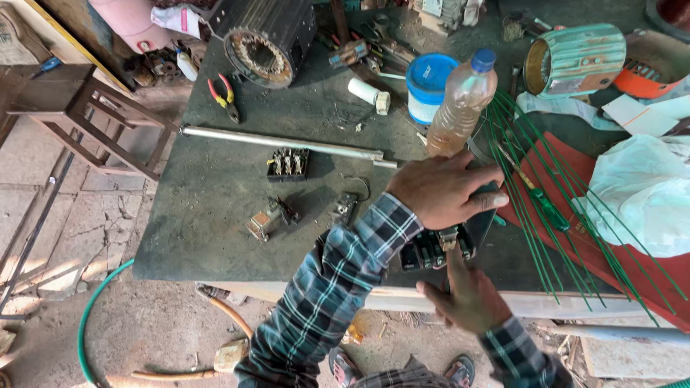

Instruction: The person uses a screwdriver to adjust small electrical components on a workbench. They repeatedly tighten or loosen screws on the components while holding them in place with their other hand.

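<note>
Right hand (pixel 468 296) at the bench (pixel 205 203) edge, fingers on a dark switch block (pixel 436 248), grip unclear. Left hand (pixel 442 192) flat on top, hiding most of it. Beyond: plastic bottle (pixel 461 106)

The dark grey worktable (pixel 212 211) has a matt, scratched top. The long thin metal rod (pixel 281 142) shines dully. The clear plastic bottle with blue cap (pixel 461 106) is glossy. The white plastic bag (pixel 655 196) looks thin and crumpled, and the green ribbed motor housing (pixel 576 60) is worn painted metal.
</note>
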